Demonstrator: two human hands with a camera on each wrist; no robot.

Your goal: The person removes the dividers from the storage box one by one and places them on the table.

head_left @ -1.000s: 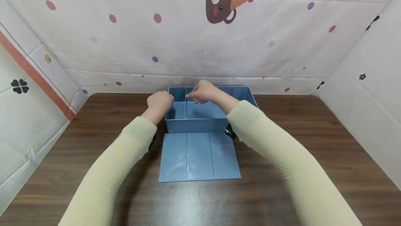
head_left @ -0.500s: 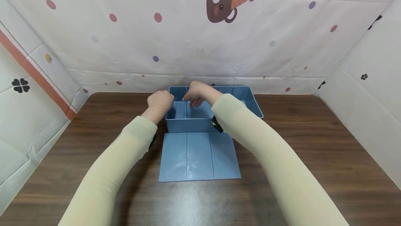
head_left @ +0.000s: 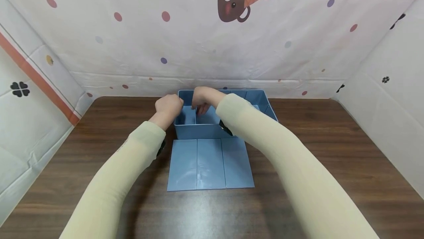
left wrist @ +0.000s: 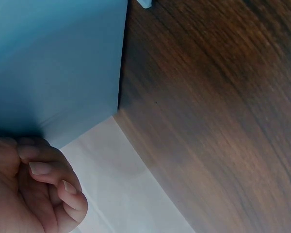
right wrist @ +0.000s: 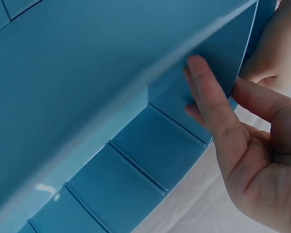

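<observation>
A blue storage box (head_left: 205, 131) with grooved inner walls stands at the back of the table. At its left rim rests my left hand (head_left: 169, 106); the left wrist view shows its curled fingers (left wrist: 63, 184) against the box's outer wall, the thumb's grip partly hidden. Inside the box, a thin blue divider (head_left: 195, 117) stands upright across the left part. My right hand (head_left: 202, 99) reaches over it from above. In the right wrist view the divider's edge lies between the thumb and the nearly straight fingers (right wrist: 211, 97), which pinch it.
Three flat blue panels (head_left: 211, 163) lie side by side directly before the box. The brown wood-grain table (head_left: 126, 195) stretches to both sides. A white printed sheet (head_left: 132, 47) hangs right behind the box and along the sides.
My right hand has moved left and down into the box, from above its middle to the divider, and its fingers now straddle that divider. The left hand has stayed at the rim.
</observation>
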